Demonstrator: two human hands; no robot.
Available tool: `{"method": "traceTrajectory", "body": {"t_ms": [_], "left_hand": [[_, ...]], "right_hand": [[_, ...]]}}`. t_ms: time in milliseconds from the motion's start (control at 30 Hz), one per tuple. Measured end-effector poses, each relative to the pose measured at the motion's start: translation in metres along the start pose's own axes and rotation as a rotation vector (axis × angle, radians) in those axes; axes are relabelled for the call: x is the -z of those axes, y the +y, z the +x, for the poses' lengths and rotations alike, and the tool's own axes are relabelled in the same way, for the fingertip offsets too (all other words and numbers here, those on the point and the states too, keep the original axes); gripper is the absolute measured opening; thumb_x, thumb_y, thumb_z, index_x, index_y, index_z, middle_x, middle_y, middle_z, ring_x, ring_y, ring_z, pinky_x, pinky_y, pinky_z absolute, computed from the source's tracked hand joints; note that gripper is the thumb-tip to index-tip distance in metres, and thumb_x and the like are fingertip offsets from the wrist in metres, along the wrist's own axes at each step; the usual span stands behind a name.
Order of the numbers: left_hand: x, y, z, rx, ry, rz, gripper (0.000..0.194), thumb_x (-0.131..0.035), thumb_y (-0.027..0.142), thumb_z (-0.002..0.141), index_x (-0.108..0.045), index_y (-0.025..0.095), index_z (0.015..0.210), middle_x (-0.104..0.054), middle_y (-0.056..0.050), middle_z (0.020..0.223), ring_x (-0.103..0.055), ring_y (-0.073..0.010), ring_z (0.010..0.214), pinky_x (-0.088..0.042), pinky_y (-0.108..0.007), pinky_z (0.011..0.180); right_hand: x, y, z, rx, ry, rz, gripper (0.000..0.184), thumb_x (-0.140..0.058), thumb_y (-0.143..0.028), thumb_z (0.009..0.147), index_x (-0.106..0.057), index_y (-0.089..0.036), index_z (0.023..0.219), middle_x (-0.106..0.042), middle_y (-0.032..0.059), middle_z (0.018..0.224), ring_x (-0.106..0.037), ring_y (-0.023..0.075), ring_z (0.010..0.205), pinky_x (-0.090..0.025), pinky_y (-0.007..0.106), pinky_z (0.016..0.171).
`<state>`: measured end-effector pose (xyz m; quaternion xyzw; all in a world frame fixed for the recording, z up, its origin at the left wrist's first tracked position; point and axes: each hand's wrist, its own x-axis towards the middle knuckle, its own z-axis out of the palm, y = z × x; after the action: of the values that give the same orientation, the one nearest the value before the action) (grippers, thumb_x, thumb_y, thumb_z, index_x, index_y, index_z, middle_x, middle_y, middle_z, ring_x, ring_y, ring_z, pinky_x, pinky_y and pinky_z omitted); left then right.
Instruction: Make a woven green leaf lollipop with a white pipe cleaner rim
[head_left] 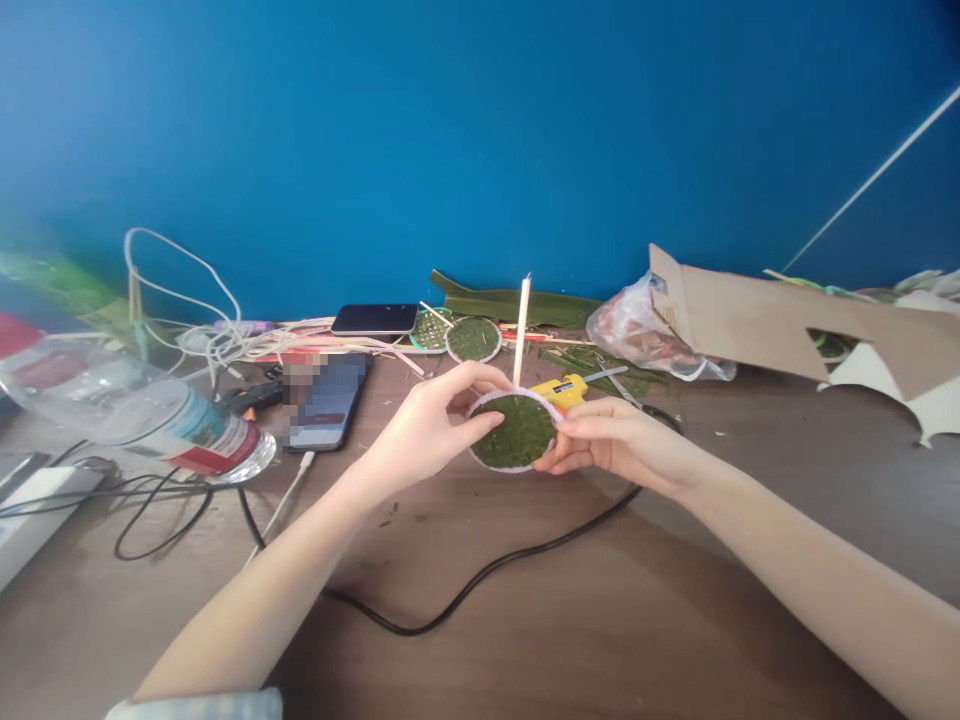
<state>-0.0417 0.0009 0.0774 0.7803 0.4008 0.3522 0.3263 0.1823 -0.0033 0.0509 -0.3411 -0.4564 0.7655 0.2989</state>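
Between my two hands is a small round fan (517, 440), its disc covered in dark green leaf pieces and edged with a pale lilac rim. A cream-coloured flat handle (523, 330) points up and away from it. My left hand (442, 415) is closed on the disc's left side, thumb lying on the green face. At the right rim my right hand (600, 440) pinches the edge between thumb and fingers. Just behind the disc lies a yellow glue gun (561, 389), partly hidden by my right hand. A similar round green fan (473, 340) rests farther back.
Two phones (328, 405) lie left of centre, one behind the other. A water bottle (187, 420) is at the left, near tangled white cords (214, 345). Cut cardboard (757, 310) and a plastic bag (645, 330) stand back right. A black cable (480, 580) crosses the table.
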Motion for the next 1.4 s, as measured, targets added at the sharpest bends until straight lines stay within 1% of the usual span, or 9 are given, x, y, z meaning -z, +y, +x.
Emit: {"method": "traceTrajectory", "body": {"t_ms": [200, 400, 667, 800, 867, 933, 1000, 1133, 1400], "left_hand": [[0.0, -0.001, 0.0, 0.013, 0.002, -0.004, 0.02, -0.056, 0.012, 0.077, -0.06, 0.023, 0.093, -0.065, 0.001, 0.09, -0.059, -0.0132, 0.08, -0.047, -0.025, 0.072], [-0.005, 0.0, 0.0, 0.054, 0.024, -0.008, 0.012, -0.061, 0.02, 0.078, -0.06, 0.021, 0.09, -0.065, 0.001, 0.086, -0.06, -0.0126, 0.078, -0.048, -0.024, 0.069], [-0.011, -0.001, 0.0, 0.083, 0.085, -0.01, 0.006, -0.058, 0.014, 0.078, -0.059, 0.019, 0.081, -0.064, 0.003, 0.077, -0.06, -0.0092, 0.07, -0.048, -0.019, 0.064], [-0.011, -0.002, -0.001, 0.083, 0.1, -0.014, 0.004, -0.057, 0.016, 0.079, -0.059, 0.019, 0.079, -0.065, 0.003, 0.075, -0.06, -0.009, 0.067, -0.047, -0.019, 0.06], [-0.012, -0.002, -0.001, 0.086, 0.102, -0.025, 0.004, -0.057, 0.016, 0.079, -0.06, 0.019, 0.079, -0.065, 0.003, 0.074, -0.06, -0.009, 0.066, -0.047, -0.019, 0.06], [-0.012, -0.001, 0.0, 0.086, 0.093, -0.039, 0.005, -0.057, 0.015, 0.079, -0.06, 0.018, 0.079, -0.065, 0.003, 0.073, -0.06, -0.009, 0.066, -0.047, -0.018, 0.06], [-0.012, 0.0, 0.0, 0.083, 0.077, -0.064, 0.006, -0.057, 0.013, 0.078, -0.06, 0.018, 0.078, -0.065, 0.003, 0.073, -0.06, -0.009, 0.067, -0.047, -0.018, 0.06], [-0.012, 0.001, 0.0, 0.09, 0.049, -0.124, 0.005, -0.058, 0.012, 0.076, -0.058, 0.017, 0.077, -0.064, 0.003, 0.074, -0.059, -0.0088, 0.066, -0.047, -0.018, 0.059], [-0.013, 0.001, 0.0, 0.141, -0.005, -0.259, 0.005, -0.059, 0.017, 0.077, -0.056, 0.018, 0.081, -0.066, 0.001, 0.079, -0.064, -0.0118, 0.073, -0.05, -0.021, 0.063]], "right_hand": [[0.001, 0.0, 0.0, 0.033, -0.029, -0.012, 0.021, -0.064, -0.028, 0.076, -0.067, -0.012, 0.063, -0.073, 0.0092, 0.076, -0.07, 0.0205, 0.079, -0.054, 0.033, 0.078], [0.001, 0.0, -0.002, 0.036, -0.024, -0.03, 0.021, -0.064, -0.027, 0.076, -0.065, -0.012, 0.061, -0.072, 0.0075, 0.073, -0.07, 0.0212, 0.08, -0.054, 0.032, 0.076], [0.0, -0.001, -0.002, 0.044, -0.007, -0.031, 0.023, -0.061, -0.028, 0.078, -0.058, -0.014, 0.061, -0.066, 0.0032, 0.066, -0.07, 0.0218, 0.076, -0.055, 0.031, 0.069], [-0.002, -0.002, -0.002, 0.038, 0.026, -0.058, 0.025, -0.059, -0.031, 0.08, -0.055, -0.015, 0.061, -0.064, 0.0034, 0.064, -0.071, 0.0225, 0.074, -0.055, 0.029, 0.064], [-0.002, -0.003, -0.003, 0.06, 0.065, -0.09, 0.027, -0.058, -0.033, 0.08, -0.053, -0.015, 0.061, -0.066, 0.005, 0.07, -0.07, 0.0206, 0.065, -0.051, 0.025, 0.052], [-0.002, -0.005, -0.004, 0.112, 0.11, -0.134, 0.029, -0.057, -0.034, 0.081, -0.051, -0.015, 0.061, -0.068, 0.0073, 0.079, -0.066, 0.0152, 0.053, -0.043, 0.021, 0.041], [-0.002, -0.006, -0.005, 0.177, 0.15, -0.182, 0.029, -0.054, -0.034, 0.083, -0.052, -0.014, 0.062, -0.069, 0.0089, 0.085, -0.06, 0.0095, 0.046, -0.034, 0.019, 0.037], [-0.001, -0.008, -0.007, 0.273, 0.174, -0.254, 0.032, -0.05, -0.034, 0.086, -0.056, -0.014, 0.062, -0.069, 0.008, 0.086, -0.052, 0.0059, 0.046, -0.032, 0.02, 0.039], [-0.001, -0.01, -0.01, 0.366, 0.084, -0.332, 0.033, -0.051, -0.034, 0.086, -0.062, -0.016, 0.06, -0.065, 0.0073, 0.087, -0.054, 0.0116, 0.065, -0.04, 0.024, 0.052]]}}
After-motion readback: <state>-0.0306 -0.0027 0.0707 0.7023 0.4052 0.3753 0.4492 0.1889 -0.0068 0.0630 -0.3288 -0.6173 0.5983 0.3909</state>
